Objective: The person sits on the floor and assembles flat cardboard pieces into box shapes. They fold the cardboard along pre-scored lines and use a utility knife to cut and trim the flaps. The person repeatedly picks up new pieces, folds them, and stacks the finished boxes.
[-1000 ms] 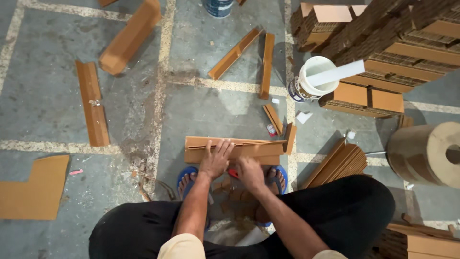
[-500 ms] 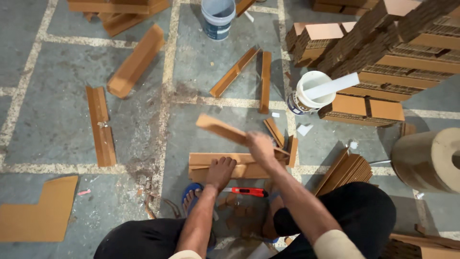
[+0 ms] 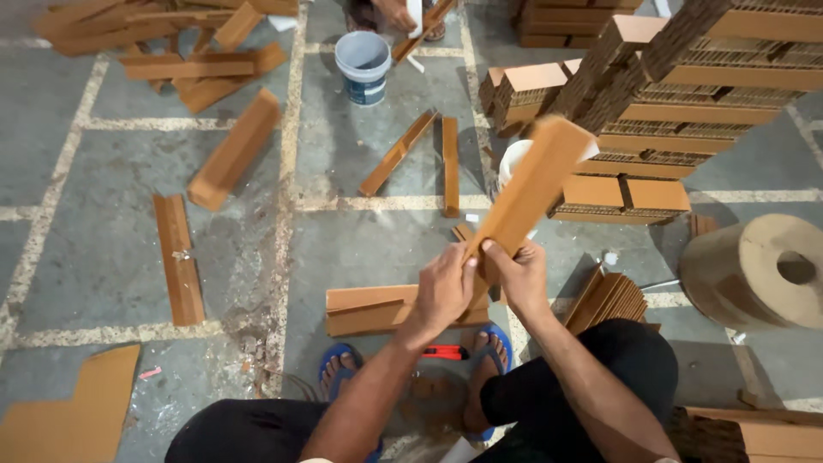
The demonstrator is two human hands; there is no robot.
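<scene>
below the head camera, both hands close around the lower end of a long flat strip of brown corrugated cardboard [image 3: 533,184]. the left hand [image 3: 444,290] wraps that end from the left side, fingers curled shut on it; the right hand [image 3: 519,273] pinches the same end from the right, thumb on the face. the two hands touch each other there, neither clearly nearer the strip's middle. the strip's long axis rises from the grip up and to the right, its free end tilted away from the person and crossing in front of a white plastic bucket [image 3: 513,159] and a stack of brown corrugated blocks [image 3: 651,103].

on the grey concrete floor [image 3: 360,244], just below the hands, lies a folded brown cardboard piece [image 3: 377,309], with a red utility knife [image 3: 444,351] between the blue sandals [image 3: 495,347]. a large cardboard roll [image 3: 759,270] sits well apart to the right, a pale blue bucket [image 3: 362,64] farther ahead.
</scene>
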